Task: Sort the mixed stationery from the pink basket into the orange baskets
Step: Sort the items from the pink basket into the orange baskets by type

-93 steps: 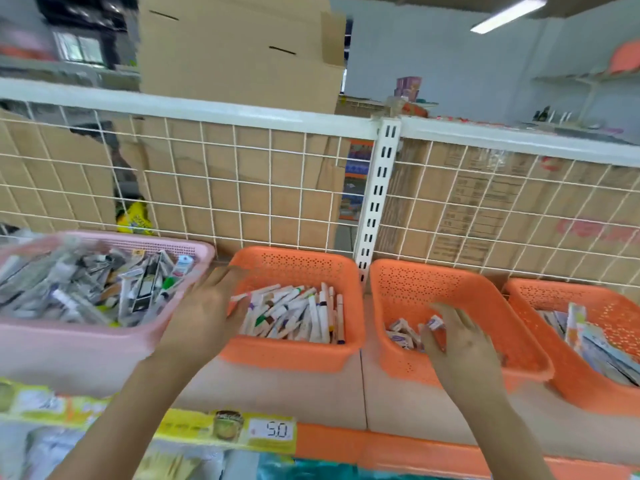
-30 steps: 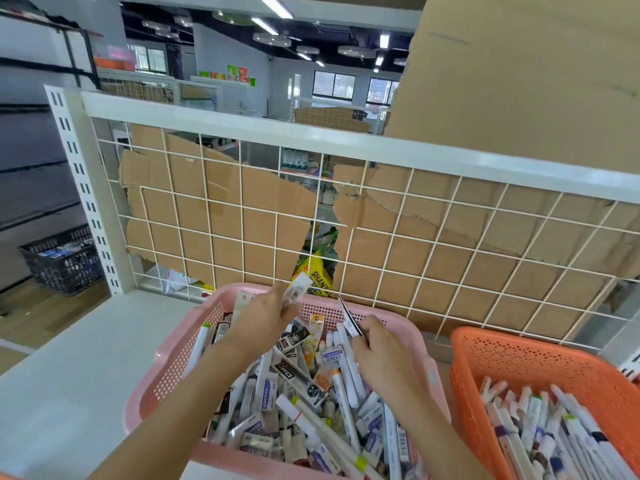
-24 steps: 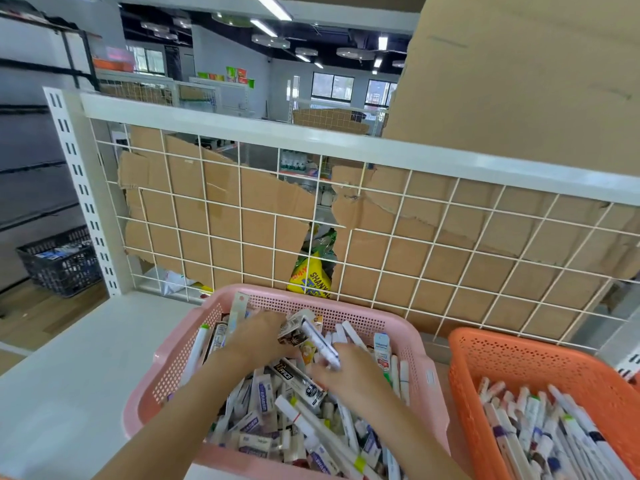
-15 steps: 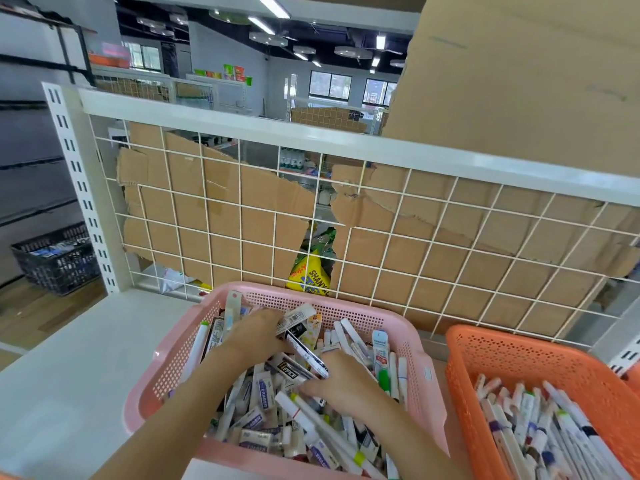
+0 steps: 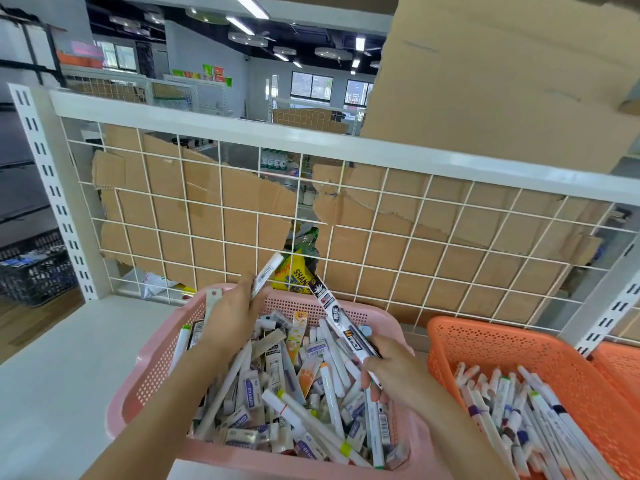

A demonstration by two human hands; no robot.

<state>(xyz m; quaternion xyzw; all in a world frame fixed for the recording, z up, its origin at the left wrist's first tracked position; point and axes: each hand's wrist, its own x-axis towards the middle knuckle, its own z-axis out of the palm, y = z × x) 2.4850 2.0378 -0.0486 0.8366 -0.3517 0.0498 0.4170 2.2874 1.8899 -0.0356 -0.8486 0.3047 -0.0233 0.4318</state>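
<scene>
Two picks held above pink perforated plastic basket [image 5: 152,368], prob. to sort: left grip [image 5: 230,320] pinched slim white pen [image 5: 266,273], right grip [image 5: 391,372] clasped black-white packaged pen [image 5: 337,317].

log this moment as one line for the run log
phase: picking | left grip: holds white pen | right grip: holds black-labelled pen pack | both over pink basket | orange basket: beside it, right
</scene>
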